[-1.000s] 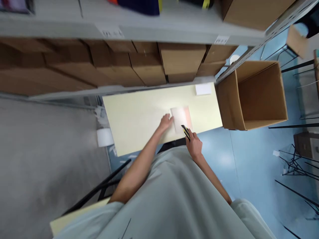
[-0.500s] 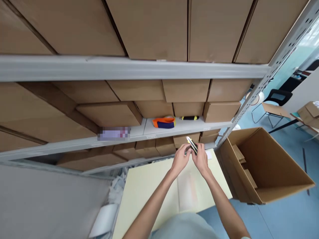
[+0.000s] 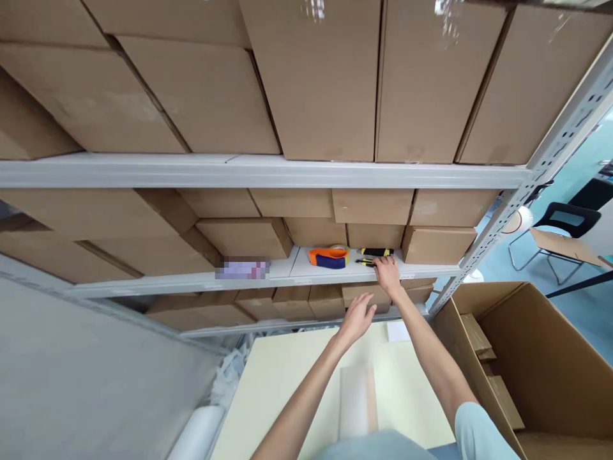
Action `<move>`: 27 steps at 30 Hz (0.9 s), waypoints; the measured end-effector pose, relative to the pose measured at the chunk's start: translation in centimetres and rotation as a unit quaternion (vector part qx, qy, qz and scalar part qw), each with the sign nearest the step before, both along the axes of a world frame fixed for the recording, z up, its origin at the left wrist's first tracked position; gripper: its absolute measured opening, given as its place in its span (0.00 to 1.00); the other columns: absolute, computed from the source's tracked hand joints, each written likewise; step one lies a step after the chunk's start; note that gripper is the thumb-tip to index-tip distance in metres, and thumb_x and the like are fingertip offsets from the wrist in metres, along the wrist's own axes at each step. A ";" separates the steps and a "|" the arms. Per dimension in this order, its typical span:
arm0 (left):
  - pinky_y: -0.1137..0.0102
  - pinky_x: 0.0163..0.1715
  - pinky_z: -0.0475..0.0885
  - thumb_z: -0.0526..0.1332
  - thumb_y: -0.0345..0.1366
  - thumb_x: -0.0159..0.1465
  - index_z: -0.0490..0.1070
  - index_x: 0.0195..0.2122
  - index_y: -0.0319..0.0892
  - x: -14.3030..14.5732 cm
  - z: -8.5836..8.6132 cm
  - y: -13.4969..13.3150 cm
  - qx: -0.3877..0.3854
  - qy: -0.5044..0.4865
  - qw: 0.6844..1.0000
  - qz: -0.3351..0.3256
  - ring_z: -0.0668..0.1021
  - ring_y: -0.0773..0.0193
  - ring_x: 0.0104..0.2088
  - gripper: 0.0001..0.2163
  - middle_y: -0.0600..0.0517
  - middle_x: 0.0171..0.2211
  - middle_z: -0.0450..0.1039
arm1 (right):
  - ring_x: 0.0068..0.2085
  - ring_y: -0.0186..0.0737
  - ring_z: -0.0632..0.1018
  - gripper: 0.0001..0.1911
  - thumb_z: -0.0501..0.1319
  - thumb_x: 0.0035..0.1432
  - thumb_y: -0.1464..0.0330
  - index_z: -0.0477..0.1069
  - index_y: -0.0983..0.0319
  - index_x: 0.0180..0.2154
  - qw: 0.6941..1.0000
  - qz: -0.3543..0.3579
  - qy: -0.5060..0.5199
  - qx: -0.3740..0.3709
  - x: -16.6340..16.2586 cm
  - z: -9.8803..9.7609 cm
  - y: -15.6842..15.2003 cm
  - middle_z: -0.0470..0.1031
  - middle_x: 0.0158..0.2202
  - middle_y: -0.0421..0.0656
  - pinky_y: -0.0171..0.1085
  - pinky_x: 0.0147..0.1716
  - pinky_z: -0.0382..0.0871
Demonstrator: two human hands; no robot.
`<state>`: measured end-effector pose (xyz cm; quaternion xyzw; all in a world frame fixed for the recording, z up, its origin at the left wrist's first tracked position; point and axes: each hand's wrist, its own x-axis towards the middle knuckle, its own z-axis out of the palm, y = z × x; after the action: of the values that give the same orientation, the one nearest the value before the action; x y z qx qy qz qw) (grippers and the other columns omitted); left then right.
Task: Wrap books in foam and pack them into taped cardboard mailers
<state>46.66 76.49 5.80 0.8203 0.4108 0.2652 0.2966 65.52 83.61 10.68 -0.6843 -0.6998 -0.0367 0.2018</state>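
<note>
My right hand (image 3: 387,273) reaches onto the middle shelf, its fingers over one end of a black and yellow utility knife (image 3: 366,262) lying at the shelf surface. Part of the knife is hidden by the fingers. Just behind it lies a second black and yellow tool (image 3: 373,252). To the left sits an orange and dark blue tape dispenser (image 3: 329,257). My left hand (image 3: 357,318) hangs empty above the table near the lower boxes, fingers apart. A long pale, blurred item (image 3: 355,402) lies on the table between my forearms.
Cardboard boxes (image 3: 330,76) fill the shelves around a metal beam (image 3: 268,176). A blurred-out purple package (image 3: 242,268) is on the middle shelf. The pale yellow table (image 3: 282,383) carries a small white item (image 3: 396,331). A large open carton (image 3: 550,358) stands right; a chair (image 3: 558,236) is beyond.
Both hands held the utility knife above the table. My right hand has carried it forward onto the shelf; my left hand has let go and its fingers have spread. The view has shifted.
</note>
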 end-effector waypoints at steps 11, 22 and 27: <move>0.58 0.65 0.72 0.63 0.35 0.68 0.78 0.59 0.41 -12.0 -15.4 -14.9 -0.323 0.231 0.917 0.046 0.81 0.47 0.61 0.19 0.39 0.59 0.81 | 0.58 0.53 0.75 0.17 0.55 0.76 0.62 0.71 0.60 0.60 0.969 -0.066 0.236 -0.020 -2.8 -16.4 -19.1 0.77 0.58 0.55 0.52 0.60 0.70; 0.62 0.54 0.72 0.60 0.43 0.71 0.76 0.54 0.42 -11.9 -24.2 -18.7 -0.400 0.249 0.880 0.070 0.79 0.50 0.53 0.16 0.41 0.56 0.79 | 0.50 0.52 0.83 0.16 0.63 0.67 0.61 0.73 0.62 0.52 0.819 -0.267 0.355 -0.364 -6.5 -29.1 -32.3 0.84 0.49 0.55 0.46 0.52 0.75; 0.62 0.58 0.69 0.65 0.44 0.66 0.78 0.50 0.41 -10.4 -24.9 -18.2 -0.391 0.251 0.883 0.063 0.75 0.49 0.55 0.16 0.40 0.54 0.77 | 0.46 0.51 0.83 0.09 0.64 0.65 0.60 0.75 0.59 0.41 0.801 -0.278 0.374 -0.375 -7.0 -30.6 -29.8 0.84 0.41 0.51 0.43 0.46 0.75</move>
<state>36.21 58.27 -19.08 0.6490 0.5929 -0.1137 0.4630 58.53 53.82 -19.88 -0.8324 -0.3087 0.4326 0.1569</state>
